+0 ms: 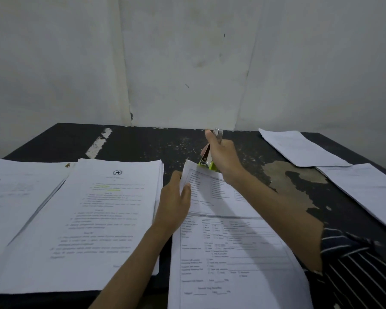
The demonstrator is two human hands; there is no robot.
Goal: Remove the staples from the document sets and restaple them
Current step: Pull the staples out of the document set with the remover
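Looking down through the head view: working at the top corner of the form (pixel 232 253), which lies on the dark surface (pixel 143 141) just ahead. Right grip (pixel 223 161) clenched round the stapler (pixel 206 160), thumb up along its metal top, green nose set down on the form's far edge. Left grip (pixel 175 197) pinching the form's upper left edge between thumb and fingers, lifting that edge a little off the surface.

Probably mid-staple or mid-pry; cannot tell which, with the staple itself too small to see. Either way:
- Square the pages under the left pinch to stop any slipping.
- Hold the nose flat to the paper rather than tipped.
- Press straight down in one firm squeeze.
- Mind the left fingertips near the nose.
- Avoid dragging sideways, which would likely tear the corner.

Form reaching from the near edge up between both grips, its top corner touching the stapler's nose, directly below the right grip and just right of the left grip. Thick stack (pixel 98 219) lying to the left, beside the left forearm. More sheets (pixel 303 148) well apart at the far right, perhaps already done or waiting their turn.
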